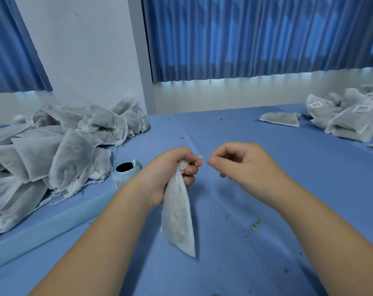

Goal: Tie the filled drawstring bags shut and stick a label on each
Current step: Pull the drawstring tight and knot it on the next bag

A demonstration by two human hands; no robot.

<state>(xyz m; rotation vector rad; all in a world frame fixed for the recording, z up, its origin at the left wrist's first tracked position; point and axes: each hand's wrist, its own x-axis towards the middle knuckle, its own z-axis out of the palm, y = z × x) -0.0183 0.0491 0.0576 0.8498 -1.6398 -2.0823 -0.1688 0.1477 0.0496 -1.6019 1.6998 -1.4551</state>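
Centre frame, low: left hand (170, 174) gripped gathered neck of filled bag (178, 212), which hung above table (266, 189). Right hand (239, 163) pinched drawstring (201, 158) at neck. Tying step underway; next, likely label from roll (125, 170) mid-left. Farther: untied pile (53, 150) left, labelled pile (347, 116) upper right.

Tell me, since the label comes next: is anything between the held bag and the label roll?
Nothing visible. Left hand grips the bag; the label roll lies just left, only the forearm between.
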